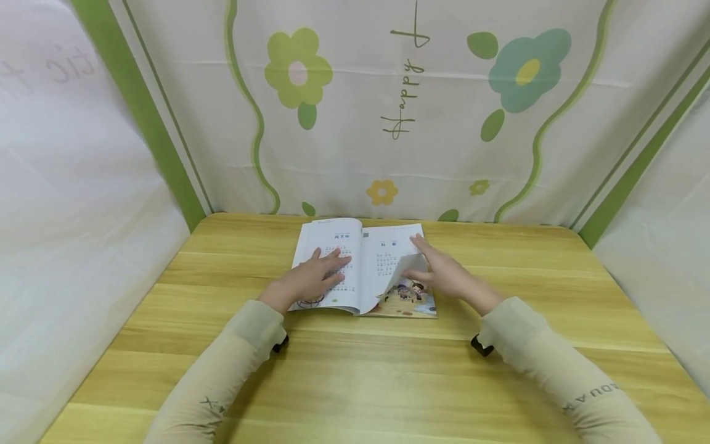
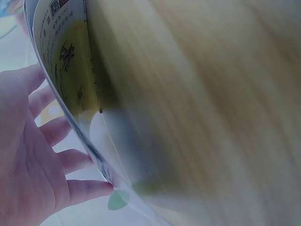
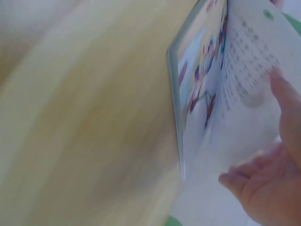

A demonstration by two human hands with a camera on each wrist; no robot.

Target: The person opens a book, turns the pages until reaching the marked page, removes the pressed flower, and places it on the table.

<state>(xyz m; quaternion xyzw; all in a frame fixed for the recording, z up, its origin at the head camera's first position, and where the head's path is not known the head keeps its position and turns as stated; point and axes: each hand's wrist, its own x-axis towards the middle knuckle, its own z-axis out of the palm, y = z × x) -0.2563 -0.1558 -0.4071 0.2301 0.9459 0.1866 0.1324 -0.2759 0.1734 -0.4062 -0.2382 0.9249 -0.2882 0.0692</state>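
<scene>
An open book [image 1: 360, 271] with printed text and colour pictures lies on the wooden table. My left hand [image 1: 313, 277] rests spread on its left page, fingers apart. In the left wrist view that hand [image 2: 33, 146] shows at the book's edge, with curved pages beside it. At the right side, my right hand [image 1: 444, 271] has its fingers extended and its thumb against the lifted page [image 1: 413, 265]. This page curls up from its lower right corner, baring a colour illustration [image 1: 407, 299] beneath. The right wrist view shows the thumb [image 3: 282, 89] on the page's printed underside.
The wooden table [image 1: 355, 382] extends around the book. Behind it hangs a white curtain [image 1: 355, 154] with flowers and lettering, and similar white fabric [image 1: 72, 216] encloses the sides. Dark wrist devices [image 1: 481, 346] show under both sleeve cuffs.
</scene>
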